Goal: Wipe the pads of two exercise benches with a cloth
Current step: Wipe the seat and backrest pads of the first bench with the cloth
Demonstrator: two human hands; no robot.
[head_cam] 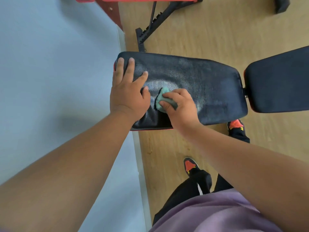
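Right hand (180, 106) with cloth (163, 97) on crosswise-lying pad (200, 84)

Bright, even daylight fills the scene — soft glare sheens across the black bench pad (192, 84), and faint shadows fall on the pale wall (50, 64). Wide-angle distortion bends the edges — the near forearms look swollen and slightly blurred.

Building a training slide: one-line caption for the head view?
Right hand wipes black bench pad with green cloth; left hand rests flat.
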